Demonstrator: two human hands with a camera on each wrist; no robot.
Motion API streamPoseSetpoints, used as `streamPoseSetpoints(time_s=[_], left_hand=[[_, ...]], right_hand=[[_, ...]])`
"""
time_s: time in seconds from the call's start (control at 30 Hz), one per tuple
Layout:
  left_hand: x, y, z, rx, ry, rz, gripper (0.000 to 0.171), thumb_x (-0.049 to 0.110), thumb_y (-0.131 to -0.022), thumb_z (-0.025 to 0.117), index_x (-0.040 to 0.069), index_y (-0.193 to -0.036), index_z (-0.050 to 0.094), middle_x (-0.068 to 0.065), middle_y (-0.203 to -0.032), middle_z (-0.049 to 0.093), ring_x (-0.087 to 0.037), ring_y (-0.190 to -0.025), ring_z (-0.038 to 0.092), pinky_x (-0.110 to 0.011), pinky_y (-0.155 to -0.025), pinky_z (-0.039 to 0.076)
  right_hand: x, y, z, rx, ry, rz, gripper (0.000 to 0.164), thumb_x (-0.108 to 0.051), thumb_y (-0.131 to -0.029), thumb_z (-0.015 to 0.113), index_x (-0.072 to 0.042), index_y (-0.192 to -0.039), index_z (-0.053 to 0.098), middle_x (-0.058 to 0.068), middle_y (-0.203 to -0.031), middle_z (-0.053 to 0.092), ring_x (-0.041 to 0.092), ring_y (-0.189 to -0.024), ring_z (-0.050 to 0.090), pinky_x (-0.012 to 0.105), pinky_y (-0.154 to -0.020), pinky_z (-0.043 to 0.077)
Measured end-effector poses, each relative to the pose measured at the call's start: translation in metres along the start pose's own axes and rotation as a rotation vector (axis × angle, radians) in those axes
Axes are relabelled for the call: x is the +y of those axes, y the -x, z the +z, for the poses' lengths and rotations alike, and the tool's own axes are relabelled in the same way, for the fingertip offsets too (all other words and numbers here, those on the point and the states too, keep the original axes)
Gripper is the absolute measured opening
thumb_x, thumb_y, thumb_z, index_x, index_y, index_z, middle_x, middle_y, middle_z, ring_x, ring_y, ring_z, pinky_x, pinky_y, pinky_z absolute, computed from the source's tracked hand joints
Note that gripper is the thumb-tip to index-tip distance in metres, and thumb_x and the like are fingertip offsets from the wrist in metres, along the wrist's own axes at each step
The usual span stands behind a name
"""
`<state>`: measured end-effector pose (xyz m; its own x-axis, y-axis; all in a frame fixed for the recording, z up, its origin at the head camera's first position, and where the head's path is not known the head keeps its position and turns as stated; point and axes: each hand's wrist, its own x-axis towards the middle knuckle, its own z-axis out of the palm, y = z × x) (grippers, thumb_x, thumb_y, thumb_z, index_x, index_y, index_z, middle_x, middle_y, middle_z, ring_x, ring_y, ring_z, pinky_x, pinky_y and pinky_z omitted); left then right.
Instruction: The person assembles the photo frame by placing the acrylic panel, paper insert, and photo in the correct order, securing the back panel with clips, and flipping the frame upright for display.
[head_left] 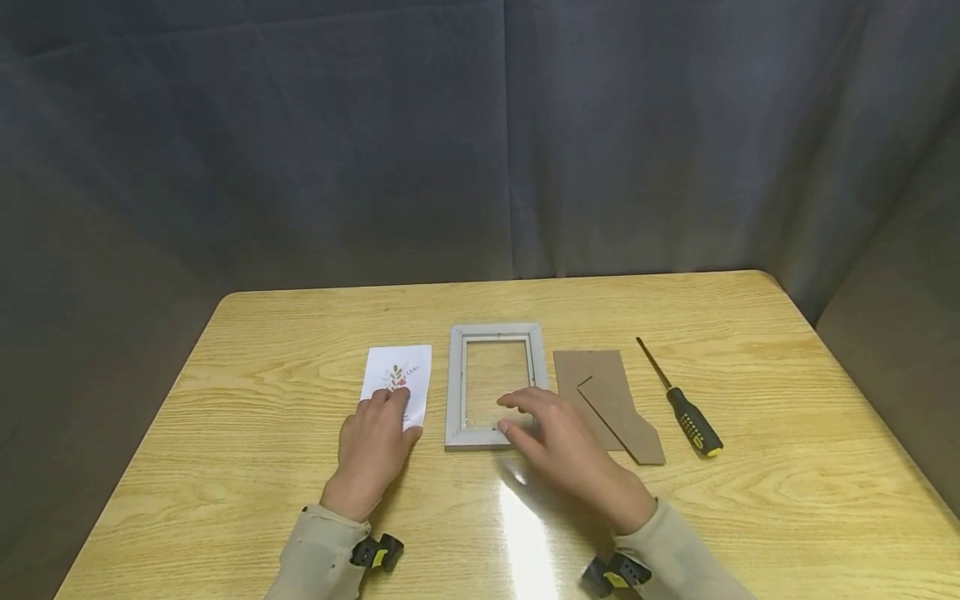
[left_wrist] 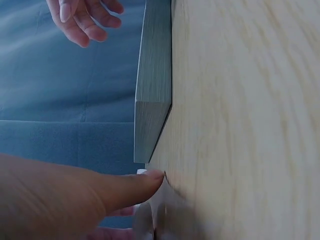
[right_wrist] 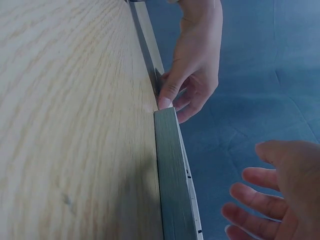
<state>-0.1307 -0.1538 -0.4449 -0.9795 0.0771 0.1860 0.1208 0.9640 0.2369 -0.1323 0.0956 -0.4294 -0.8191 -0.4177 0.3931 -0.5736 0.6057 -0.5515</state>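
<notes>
My left hand [head_left: 372,443] is on a white printed card [head_left: 377,364] with a flower design. Its fingers lie across the lower part, and the thumb pinches in at the right edge. Close up in the left wrist view, the thumb tip meets the card's edge, which bends slightly. To the right lies a grey picture frame [head_left: 454,379], its inner opening facing up. Over the frame's lower right corner hovers my right hand [head_left: 564,442], fingers spread loosely and holding nothing; the right wrist view shows it apart from the frame.
Right of the frame lies a brown backing board [head_left: 596,364] with an angled stand leg [head_left: 637,437]. Farther right is a screwdriver [head_left: 688,417] with a black and yellow handle. A dark curtain [head_left: 480,150] hangs behind the wooden table [head_left: 247,400].
</notes>
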Motion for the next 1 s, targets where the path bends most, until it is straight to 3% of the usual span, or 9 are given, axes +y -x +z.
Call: streamPoseSetpoints(time_s=[0.37,0.63,0.8,1.0], left_hand=[[-0.002,-0.002,-0.004,0.13,0.03,0.002,0.029,0.008,-0.08,0.064,0.003,-0.108,0.068,-0.015,-0.09,0.069,-0.033,-0.074,0.064,-0.044,-0.055,0.047],[-0.002,-0.006,-0.008,0.14,0.049,-0.046,0.016,0.005,-0.079,0.061,0.005,-0.093,0.067,-0.012,-0.078,0.068,-0.025,-0.059,0.06,-0.04,-0.044,0.042],[-0.001,-0.005,-0.011,0.164,0.066,-0.06,0.01,0.009,-0.079,0.068,0.007,-0.088,0.066,-0.01,-0.078,0.069,-0.025,-0.06,0.061,-0.041,-0.046,0.044],[-0.002,-0.008,-0.014,0.224,0.152,-0.053,0.014,0.009,-0.084,0.065,0.001,-0.096,0.066,-0.017,-0.089,0.069,-0.033,-0.073,0.066,-0.047,-0.055,0.05]], right_hand=[[0.0,0.0,-0.002,0.0,-0.005,-0.012,0.032,-0.032,-0.09,0.06,-0.009,-0.11,0.068,0.0,-0.107,0.068,0.015,-0.104,0.06,0.034,-0.09,0.045],[-0.001,0.0,-0.002,0.002,0.002,-0.01,0.031,-0.032,-0.089,0.06,-0.009,-0.11,0.068,-0.001,-0.107,0.068,0.015,-0.103,0.06,0.035,-0.09,0.045],[-0.001,0.0,-0.002,0.002,0.003,-0.01,0.031,-0.031,-0.089,0.061,-0.01,-0.11,0.068,0.0,-0.107,0.068,0.015,-0.103,0.06,0.034,-0.09,0.045],[-0.001,0.0,-0.003,0.002,0.003,-0.012,0.03,-0.031,-0.089,0.061,-0.01,-0.109,0.068,0.0,-0.107,0.068,0.015,-0.103,0.061,0.034,-0.09,0.045]])
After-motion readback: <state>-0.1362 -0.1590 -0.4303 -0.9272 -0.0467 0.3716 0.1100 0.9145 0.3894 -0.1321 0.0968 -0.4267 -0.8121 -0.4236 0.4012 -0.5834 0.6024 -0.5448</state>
